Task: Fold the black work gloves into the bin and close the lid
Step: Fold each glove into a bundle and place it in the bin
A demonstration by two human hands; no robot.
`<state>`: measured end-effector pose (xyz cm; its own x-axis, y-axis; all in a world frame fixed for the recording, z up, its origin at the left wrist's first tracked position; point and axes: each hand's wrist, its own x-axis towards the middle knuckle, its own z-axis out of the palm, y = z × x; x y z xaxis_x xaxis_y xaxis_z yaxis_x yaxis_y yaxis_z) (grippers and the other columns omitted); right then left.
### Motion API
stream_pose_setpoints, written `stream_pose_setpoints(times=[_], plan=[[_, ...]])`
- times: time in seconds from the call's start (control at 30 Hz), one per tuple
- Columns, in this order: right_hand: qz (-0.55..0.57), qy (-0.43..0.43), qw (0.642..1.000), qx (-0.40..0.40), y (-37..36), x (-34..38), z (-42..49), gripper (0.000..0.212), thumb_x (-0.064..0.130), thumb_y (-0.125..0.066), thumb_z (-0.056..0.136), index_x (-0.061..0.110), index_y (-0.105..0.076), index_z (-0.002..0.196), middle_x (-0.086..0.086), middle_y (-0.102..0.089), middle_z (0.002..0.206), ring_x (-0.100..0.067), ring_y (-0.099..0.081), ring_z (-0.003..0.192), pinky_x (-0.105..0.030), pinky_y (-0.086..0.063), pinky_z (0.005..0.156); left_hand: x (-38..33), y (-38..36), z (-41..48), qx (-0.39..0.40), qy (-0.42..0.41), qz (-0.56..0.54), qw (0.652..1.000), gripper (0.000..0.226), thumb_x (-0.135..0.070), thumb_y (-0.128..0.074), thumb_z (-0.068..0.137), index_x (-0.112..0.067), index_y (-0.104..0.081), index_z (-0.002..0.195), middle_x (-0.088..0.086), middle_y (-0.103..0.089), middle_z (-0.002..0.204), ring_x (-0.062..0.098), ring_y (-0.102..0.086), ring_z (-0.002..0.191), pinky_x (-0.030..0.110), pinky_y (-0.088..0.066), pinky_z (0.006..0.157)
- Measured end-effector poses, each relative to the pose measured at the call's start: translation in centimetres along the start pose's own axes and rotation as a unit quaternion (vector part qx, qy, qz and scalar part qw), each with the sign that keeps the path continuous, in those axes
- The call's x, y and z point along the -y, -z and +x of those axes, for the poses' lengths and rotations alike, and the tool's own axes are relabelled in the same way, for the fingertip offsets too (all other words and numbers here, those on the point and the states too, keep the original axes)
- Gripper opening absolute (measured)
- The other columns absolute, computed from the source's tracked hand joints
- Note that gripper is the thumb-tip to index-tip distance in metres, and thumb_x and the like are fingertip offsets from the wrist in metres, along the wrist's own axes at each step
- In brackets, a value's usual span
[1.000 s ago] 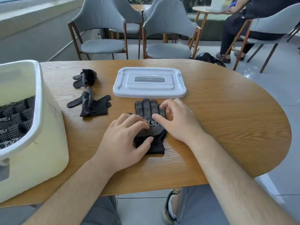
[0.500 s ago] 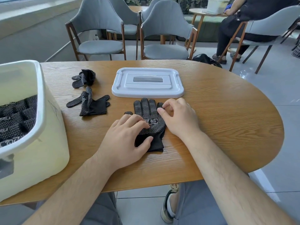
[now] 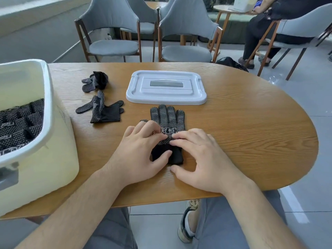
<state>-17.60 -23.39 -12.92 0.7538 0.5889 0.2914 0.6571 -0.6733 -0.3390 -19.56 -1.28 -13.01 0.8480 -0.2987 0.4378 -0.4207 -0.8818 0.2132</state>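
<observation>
A black dotted work glove (image 3: 168, 119) lies flat on the wooden table (image 3: 242, 133), fingers pointing away from me. My left hand (image 3: 138, 155) rests on its left side and cuff, fingers spread. My right hand (image 3: 203, 159) lies flat over its right side near the cuff, thumb on the table. Two more black gloves lie to the left: a crumpled one (image 3: 96, 81) further back and a half-folded one (image 3: 103, 110) nearer. The cream bin (image 3: 48, 133) at the left holds several folded gloves (image 3: 19, 121). Its white lid (image 3: 166, 87) lies flat behind the glove.
Grey chairs (image 3: 111, 33) stand behind the table. A seated person (image 3: 265, 33) is at the far right beside a small round table. A black bag (image 3: 230, 62) lies on the floor past the table's far edge. My knees and a shoe (image 3: 186, 225) show below the table.
My right hand has slid from the glove's fingers down toward its cuff. My left hand stays on the glove's left side.
</observation>
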Motion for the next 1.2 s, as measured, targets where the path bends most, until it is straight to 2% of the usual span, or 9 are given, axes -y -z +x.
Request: stream_pose_setpoints(times=[0.17, 0.27, 0.4, 0.53, 0.67, 0.87, 0.97, 1.1, 1.2], plan=[[0.003, 0.007, 0.998, -0.055, -0.7, -0.1, 0.3, 0.041, 0.046, -0.059, 0.090, 0.026, -0.074, 0.122, 0.019, -0.062, 0.132, -0.013, -0.050, 0.125, -0.040, -0.043, 0.104, 1.2, 1.4, -1.7, 0.041, -0.051, -0.022, 0.998, 0.052, -0.070, -0.062, 0.085, -0.030, -0.069, 0.117, -0.018, -0.057, 0.118, 0.007, -0.052, 0.114, 0.030, -0.038, 0.095], [0.015, 0.023, 0.998, -0.062, -0.7, -0.1, 0.4, 0.039, 0.047, -0.062, 0.091, 0.023, -0.076, 0.119, 0.018, -0.063, 0.131, -0.014, -0.051, 0.124, -0.040, -0.045, 0.103, 1.4, 1.0, -1.6, 0.013, -0.047, -0.012, 0.999, 0.037, -0.058, -0.066, 0.088, -0.028, -0.072, 0.108, -0.019, -0.062, 0.114, 0.010, -0.056, 0.115, 0.033, -0.041, 0.094], [0.020, 0.036, 0.998, -0.049, -0.4, -0.1, 0.3, 0.042, 0.045, -0.071, 0.084, 0.026, -0.071, 0.122, 0.020, -0.063, 0.127, -0.009, -0.051, 0.126, -0.036, -0.045, 0.103, 1.1, 0.5, -1.2, -0.049, -0.067, 0.004, 0.997, 0.023, -0.042, -0.065, 0.092, -0.022, -0.076, 0.097, -0.014, -0.070, 0.097, 0.015, -0.065, 0.099, 0.039, -0.050, 0.080], [0.041, 0.056, 0.992, -0.104, -0.7, -0.2, 0.5, 0.021, 0.038, -0.066, 0.096, 0.021, -0.074, 0.108, 0.014, -0.069, 0.103, -0.011, -0.061, 0.104, -0.036, -0.051, 0.087, 0.8, 0.5, -1.1, -0.074, -0.062, -0.031, 0.995, 0.026, -0.039, -0.062, 0.094, -0.016, -0.074, 0.095, -0.010, -0.071, 0.088, 0.015, -0.066, 0.088, 0.041, -0.052, 0.073], [0.108, 0.007, 0.989, -0.102, -0.8, -0.2, 0.5, 0.032, 0.050, -0.056, 0.100, 0.025, -0.073, 0.109, 0.011, -0.068, 0.096, -0.011, -0.063, 0.090, -0.036, -0.053, 0.078, 0.8, 0.8, -1.1, -0.057, -0.029, -0.088, 0.994, 0.034, -0.049, -0.063, 0.092, -0.017, -0.072, 0.099, -0.011, -0.066, 0.086, 0.007, -0.059, 0.085, 0.035, -0.050, 0.079], [0.135, -0.040, 0.984, -0.109, -0.1, 0.5, 1.0, 0.027, 0.052, -0.055, 0.098, 0.035, -0.070, 0.114, 0.028, -0.058, 0.078, 0.003, -0.055, 0.075, -0.015, -0.042, 0.065, 0.9, 1.0, -0.9, -0.030, 0.044, -0.140, 0.989, 0.029, -0.050, -0.054, 0.095, -0.024, -0.067, 0.099, -0.018, -0.060, 0.081, -0.001, -0.054, 0.081, 0.027, -0.042, 0.081], [0.175, -0.075, 0.978, -0.082, -0.1, 0.7, 1.9, 0.024, 0.048, -0.064, 0.095, 0.044, -0.063, 0.119, 0.038, -0.058, 0.082, 0.011, -0.059, 0.081, -0.012, -0.041, 0.069, 0.7, 1.2, -0.9, -0.025, 0.082, -0.164, 0.983, 0.022, -0.049, -0.054, 0.092, -0.028, -0.061, 0.096, -0.018, -0.059, 0.077, -0.004, -0.054, 0.078, 0.012, -0.035, 0.076], [0.199, -0.088, 0.974, -0.069, -0.3, 0.5, 2.6, 0.017, 0.032, -0.074, 0.092, 0.039, -0.064, 0.104, 0.022, -0.058, 0.094, -0.002, -0.057, 0.075, -0.014, -0.038, 0.067, 0.5, 1.0, -0.9, -0.028, 0.108, -0.180, 0.977, 0.021, -0.035, -0.069, 0.090, -0.034, -0.052, 0.101, -0.017, -0.059, 0.085, 0.005, -0.058, 0.079, 0.016, -0.041, 0.073], [0.149, -0.074, 0.984, -0.067, -0.8, 0.6, 2.5, 0.006, 0.029, -0.073, 0.092, 0.032, -0.068, 0.094, 0.019, -0.053, 0.104, -0.002, -0.055, 0.083, -0.015, -0.039, 0.073, 0.6, 1.0, -0.7, -0.033, 0.079, -0.166, 0.982, 0.025, -0.022, -0.073, 0.089, -0.027, -0.059, 0.109, -0.014, -0.051, 0.109, 0.004, -0.060, 0.086, 0.011, -0.043, 0.076]])
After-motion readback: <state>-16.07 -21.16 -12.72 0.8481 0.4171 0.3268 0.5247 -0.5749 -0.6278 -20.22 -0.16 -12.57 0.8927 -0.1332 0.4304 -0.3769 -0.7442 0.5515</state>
